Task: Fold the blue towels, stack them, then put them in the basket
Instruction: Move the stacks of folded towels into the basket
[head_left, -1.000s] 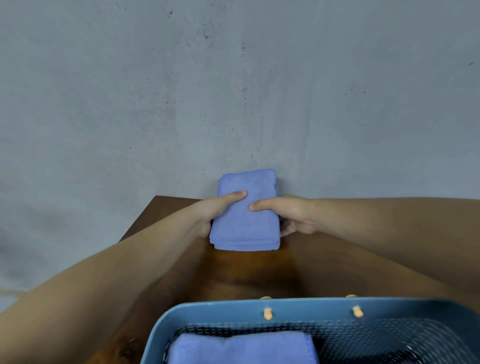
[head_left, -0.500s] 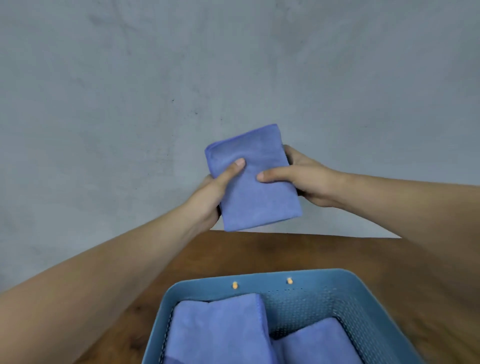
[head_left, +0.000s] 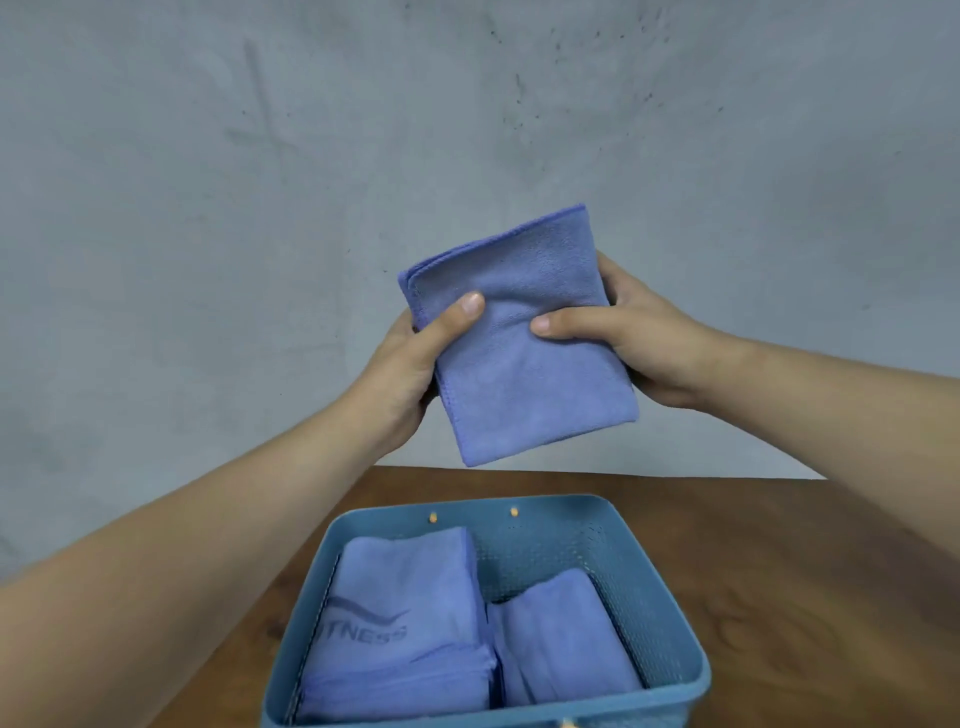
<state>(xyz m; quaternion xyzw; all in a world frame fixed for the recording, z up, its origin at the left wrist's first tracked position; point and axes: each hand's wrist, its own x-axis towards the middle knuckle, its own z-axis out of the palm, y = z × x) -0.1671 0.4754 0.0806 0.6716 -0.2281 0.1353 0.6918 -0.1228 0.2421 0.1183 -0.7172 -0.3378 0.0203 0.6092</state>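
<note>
- left hand and right hand pinch folded towel stack above basket
- keep it flat; lower onto the shorter right pile

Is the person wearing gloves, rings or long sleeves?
No. The left hand and right hand are bare: no gloves, rings or watch show. The left forearm and right forearm are bare too, no sleeve in view. Thumbnails look short and unpainted.

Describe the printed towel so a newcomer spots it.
Find the blue basket on the wooden table. Inside sit a left pile and a right pile of folded blue towels; the printed towel tops the left. Only it bears dark lettering under a wavy line.
</note>
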